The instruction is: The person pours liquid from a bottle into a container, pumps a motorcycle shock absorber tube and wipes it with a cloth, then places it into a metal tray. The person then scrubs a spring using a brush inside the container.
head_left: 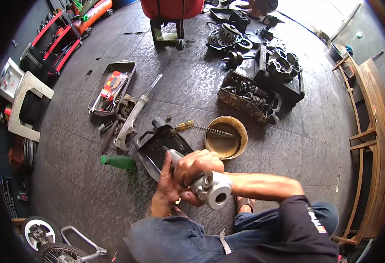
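Fork tube: the grey metal fork tube (211, 189) lies inside your grip, off the floor (179, 87), in front of your knees
Long axis: it slants from a narrow far end, ahead and to your left, back to a wide, holed end that faces you
Right hand: your right hand (200, 166) is the nearer to the holed end, its fingers wrapped over the tube from above, closed
Left hand: your left hand (168, 184) cups the tube's left side, thumb laid along it; its fingers look closed on the metal, partly hidden
Black pan: the black pan (146, 160) sits below the narrow end; you cannot tell what its dark hollow holds
Round basin: brownish liquid fills the bottom of the round basin (243, 131), a coil spring (212, 130) leaning across its rim
Metal tray: a red-orange packet (112, 84) lies in the metal tray (94, 94), among small parts
Cut-down can: gears (247, 87) crowd the cut-down can (238, 105), well ahead to your right
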Motion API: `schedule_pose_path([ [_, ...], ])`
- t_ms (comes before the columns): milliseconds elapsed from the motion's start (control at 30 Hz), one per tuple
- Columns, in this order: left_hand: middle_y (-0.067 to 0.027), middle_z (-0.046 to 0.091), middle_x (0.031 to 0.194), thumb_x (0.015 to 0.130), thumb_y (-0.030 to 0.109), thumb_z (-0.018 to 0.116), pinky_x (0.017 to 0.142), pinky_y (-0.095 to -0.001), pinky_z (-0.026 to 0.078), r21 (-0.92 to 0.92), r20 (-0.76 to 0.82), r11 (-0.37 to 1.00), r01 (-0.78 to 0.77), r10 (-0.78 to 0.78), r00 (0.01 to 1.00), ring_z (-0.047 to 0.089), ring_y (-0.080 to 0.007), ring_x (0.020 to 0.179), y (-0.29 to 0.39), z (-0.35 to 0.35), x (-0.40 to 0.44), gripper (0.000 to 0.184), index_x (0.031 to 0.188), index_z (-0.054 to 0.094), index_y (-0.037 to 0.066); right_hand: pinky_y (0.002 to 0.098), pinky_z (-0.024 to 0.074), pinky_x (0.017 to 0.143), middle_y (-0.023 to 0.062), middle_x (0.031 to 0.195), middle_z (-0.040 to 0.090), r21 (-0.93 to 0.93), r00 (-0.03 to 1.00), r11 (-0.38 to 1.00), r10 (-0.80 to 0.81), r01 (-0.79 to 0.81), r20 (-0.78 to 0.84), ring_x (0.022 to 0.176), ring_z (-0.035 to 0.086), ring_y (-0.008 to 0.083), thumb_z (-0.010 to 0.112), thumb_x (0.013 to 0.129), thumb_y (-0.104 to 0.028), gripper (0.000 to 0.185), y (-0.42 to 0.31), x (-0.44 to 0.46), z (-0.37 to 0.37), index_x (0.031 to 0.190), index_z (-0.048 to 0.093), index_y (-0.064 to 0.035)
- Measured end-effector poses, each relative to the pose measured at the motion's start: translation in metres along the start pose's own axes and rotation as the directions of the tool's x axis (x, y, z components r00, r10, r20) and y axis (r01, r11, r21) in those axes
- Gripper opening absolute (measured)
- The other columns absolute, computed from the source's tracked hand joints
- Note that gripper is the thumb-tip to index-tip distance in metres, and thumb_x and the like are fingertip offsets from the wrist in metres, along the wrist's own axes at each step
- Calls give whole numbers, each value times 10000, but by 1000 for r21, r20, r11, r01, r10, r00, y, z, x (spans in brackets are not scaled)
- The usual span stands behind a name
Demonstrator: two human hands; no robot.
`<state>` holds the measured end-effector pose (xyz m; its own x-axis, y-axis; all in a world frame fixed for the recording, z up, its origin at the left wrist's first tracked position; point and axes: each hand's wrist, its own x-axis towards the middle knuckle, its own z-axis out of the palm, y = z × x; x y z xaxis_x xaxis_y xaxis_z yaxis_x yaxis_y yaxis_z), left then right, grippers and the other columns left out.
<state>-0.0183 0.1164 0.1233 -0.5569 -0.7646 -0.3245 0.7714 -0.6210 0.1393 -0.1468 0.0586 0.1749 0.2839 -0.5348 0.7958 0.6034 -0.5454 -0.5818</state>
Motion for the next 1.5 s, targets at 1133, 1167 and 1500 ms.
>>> schedule_pose_path([
  [1133, -13, 555, 676, 835, 648, 593, 544, -304, 390, 823, -358, 538, 184, 240, 902, 504, -128, 632, -113, -52, 41, 635, 837, 668, 17, 464, 545, 742, 300, 895, 648, -749, -2, 4, 1000, -662, 8, 859, 661, 436, 737, 763, -326, 757, -73, -124, -71, 1277, 313, 35],
  [1167, -26, 557, 668, 839, 664, 569, 534, -309, 392, 848, -350, 484, 216, 206, 914, 506, -132, 620, -112, -60, 45, 669, 834, 663, 2, 476, 537, 737, 301, 859, 649, -721, 4, -18, 1000, -693, -29, 847, 653, 451, 706, 756, -245, 709, -72, -130, -74, 1266, 302, 36],
  [1500, -48, 657, 772, 956, 512, 479, 570, -275, 460, 940, 3, 339, 42, -130, 992, 538, -112, 617, -56, -41, 11, 523, 921, 715, 48, 415, 498, 551, 233, 714, 633, -783, 89, -45, 988, -620, -127, 626, 635, 339, 713, 817, -265, 478, -90, -97, -105, 1120, 480, 22],
])
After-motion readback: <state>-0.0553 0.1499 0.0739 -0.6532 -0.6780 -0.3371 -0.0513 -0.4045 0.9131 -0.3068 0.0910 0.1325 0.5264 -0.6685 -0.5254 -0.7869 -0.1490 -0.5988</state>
